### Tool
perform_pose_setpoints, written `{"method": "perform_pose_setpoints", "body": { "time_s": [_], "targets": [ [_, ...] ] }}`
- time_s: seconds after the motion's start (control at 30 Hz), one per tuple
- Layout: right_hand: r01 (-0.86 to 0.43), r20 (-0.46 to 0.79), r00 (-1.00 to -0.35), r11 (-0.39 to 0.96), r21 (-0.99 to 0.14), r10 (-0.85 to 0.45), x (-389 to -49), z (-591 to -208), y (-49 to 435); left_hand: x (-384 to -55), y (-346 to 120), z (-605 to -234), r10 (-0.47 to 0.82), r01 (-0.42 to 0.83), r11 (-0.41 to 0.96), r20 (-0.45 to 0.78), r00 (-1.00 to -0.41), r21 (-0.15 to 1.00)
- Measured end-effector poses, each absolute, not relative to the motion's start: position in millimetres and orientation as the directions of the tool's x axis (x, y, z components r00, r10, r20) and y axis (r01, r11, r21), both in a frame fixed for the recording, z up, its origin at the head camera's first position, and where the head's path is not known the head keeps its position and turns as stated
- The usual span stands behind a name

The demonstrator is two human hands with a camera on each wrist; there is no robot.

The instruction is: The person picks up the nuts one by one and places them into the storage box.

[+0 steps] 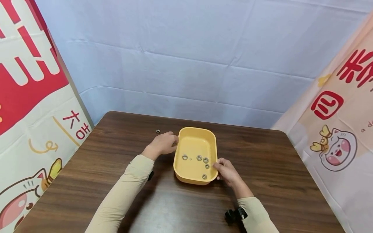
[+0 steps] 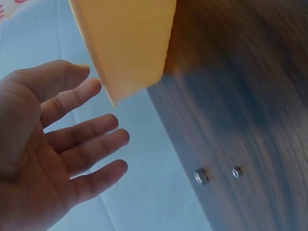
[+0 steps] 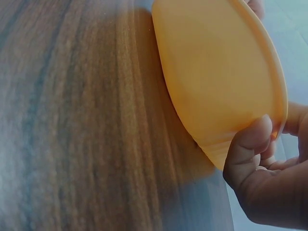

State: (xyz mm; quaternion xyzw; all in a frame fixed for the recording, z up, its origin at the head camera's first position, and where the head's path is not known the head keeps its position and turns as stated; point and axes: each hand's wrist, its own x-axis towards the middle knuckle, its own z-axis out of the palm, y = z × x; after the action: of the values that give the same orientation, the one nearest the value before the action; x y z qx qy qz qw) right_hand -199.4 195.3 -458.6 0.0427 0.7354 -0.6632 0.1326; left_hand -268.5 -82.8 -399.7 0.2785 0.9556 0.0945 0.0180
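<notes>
A yellow plastic tray (image 1: 195, 128) sits on the wooden table with several hex nuts (image 1: 199, 158) lying in its near half. My right hand (image 1: 228, 171) pinches the tray's right rim between thumb and fingers; in the right wrist view, the thumb (image 3: 255, 134) presses against the yellow wall. Beside the tray's left rim is my left hand (image 1: 164, 143), its fingers loosely spread and holding nothing in the left wrist view. Two loose nuts show on the table in that view, a larger nut (image 2: 201, 176) and a smaller nut (image 2: 237, 172).
Dark wood covers the table (image 1: 262, 161), with its far edge close behind the tray. A pale cloth (image 1: 186, 71) hangs beyond that edge, and printed cloths flank both sides. One loose nut (image 1: 158, 131) shows left of the tray, near the left hand.
</notes>
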Motion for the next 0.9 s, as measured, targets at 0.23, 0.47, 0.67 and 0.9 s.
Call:
{"method": "perform_pose_setpoints", "body": {
  "time_s": [0.23,0.47,0.67,0.9],
  "targets": [
    [0.237,-0.252,-0.961,0.13,-0.963,-0.112,-199.4,-457.4,195.8,-266.9,-99.3,-402.6,0.491,0.479,0.855,-0.012,-0.871,0.201],
    [0.231,-0.246,-0.963,0.135,-0.964,-0.11,-200.2,-460.6,194.5,-269.5,-117.6,-405.1,0.438,0.42,0.88,-0.035,-0.898,0.221],
    [0.238,-0.252,-0.962,0.127,-0.963,-0.104,-199.4,-459.3,194.2,-272.4,-131.1,-412.0,0.405,0.38,0.894,-0.064,-0.912,0.239],
    [0.231,-0.245,-0.964,0.125,-0.965,-0.103,-201.4,-461.7,195.5,-274.3,-142.5,-420.9,0.379,0.345,0.9,-0.084,-0.922,0.267]
  ]
}}
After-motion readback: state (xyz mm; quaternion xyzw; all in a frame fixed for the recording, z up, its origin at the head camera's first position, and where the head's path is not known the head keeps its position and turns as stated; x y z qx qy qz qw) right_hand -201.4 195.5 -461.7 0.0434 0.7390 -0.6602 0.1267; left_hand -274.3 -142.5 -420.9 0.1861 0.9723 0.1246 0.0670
